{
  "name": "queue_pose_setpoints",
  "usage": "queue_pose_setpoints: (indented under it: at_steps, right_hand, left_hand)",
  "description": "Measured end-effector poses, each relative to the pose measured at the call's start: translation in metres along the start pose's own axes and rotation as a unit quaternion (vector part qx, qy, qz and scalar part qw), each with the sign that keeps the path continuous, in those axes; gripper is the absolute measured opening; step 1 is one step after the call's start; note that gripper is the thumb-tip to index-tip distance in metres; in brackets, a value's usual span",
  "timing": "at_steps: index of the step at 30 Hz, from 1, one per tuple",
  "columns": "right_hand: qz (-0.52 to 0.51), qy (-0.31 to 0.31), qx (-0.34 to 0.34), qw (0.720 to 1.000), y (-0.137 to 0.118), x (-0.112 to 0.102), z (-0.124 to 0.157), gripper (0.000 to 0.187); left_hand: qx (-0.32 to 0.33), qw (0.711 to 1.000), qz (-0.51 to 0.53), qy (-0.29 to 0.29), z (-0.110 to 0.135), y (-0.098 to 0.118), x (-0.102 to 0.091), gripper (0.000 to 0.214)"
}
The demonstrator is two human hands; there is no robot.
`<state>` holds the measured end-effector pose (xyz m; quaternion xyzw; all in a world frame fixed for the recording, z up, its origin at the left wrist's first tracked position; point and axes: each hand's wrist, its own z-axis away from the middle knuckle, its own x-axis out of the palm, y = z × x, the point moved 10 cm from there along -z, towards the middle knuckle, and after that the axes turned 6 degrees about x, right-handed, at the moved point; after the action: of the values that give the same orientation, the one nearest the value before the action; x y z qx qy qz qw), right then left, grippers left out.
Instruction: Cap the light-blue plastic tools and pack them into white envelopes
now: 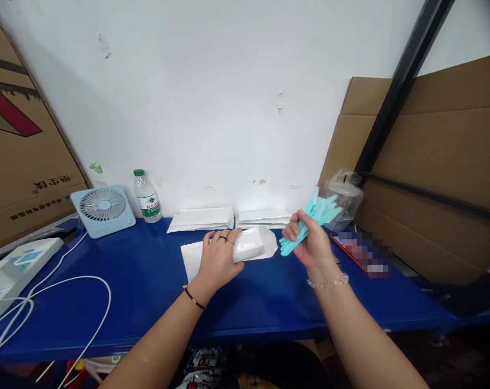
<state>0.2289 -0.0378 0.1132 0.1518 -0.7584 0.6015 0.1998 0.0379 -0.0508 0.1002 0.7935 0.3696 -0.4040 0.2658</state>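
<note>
Bottle (148, 201): clear, green-capped, fill level unclear. Right of bottle: left hand (220, 254), fingers curled, grips white padded pouch (248, 246), bumpy, flap end facing right; contents unclear. Farther right of bottle: right hand (309, 240), closed around bundle of thin turquoise strips (321, 209), fanned on top. Well right of bottle: clear bag (356, 199) around lidded cup (344, 189).

Open blue tabletop (147, 292) lies between the looping cables (94, 277) and the left hand (218, 254); a wall (212, 108) closes the back, white packets (204, 218) and a bottle (149, 202) before it; a bagged cup (344, 194), a phone (358, 254) and cardboard (439, 189) crowd the right.
</note>
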Motion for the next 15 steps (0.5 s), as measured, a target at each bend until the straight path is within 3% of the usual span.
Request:
queue_pose_setpoints:
  at_steps: [3, 8, 15]
  right_hand:
    - [-0.016, -0.020, -0.052, 0.998, -0.024, 0.015, -0.004, 0.028]
    - [0.065, 0.006, -0.132, 0.989, -0.034, 0.038, -0.003, 0.031]
    - [0.168, -0.038, -0.137, 0.975, -0.054, 0.081, -0.007, 0.037]
  left_hand:
    - [0.009, 0.999, 0.047, 0.004, -0.007, 0.005, -0.004, 0.065]
    - [-0.014, 0.987, 0.156, 0.032, -0.014, 0.003, -0.011, 0.062]
    - [-0.049, 0.949, 0.287, 0.120, -0.016, -0.010, -0.030, 0.056]
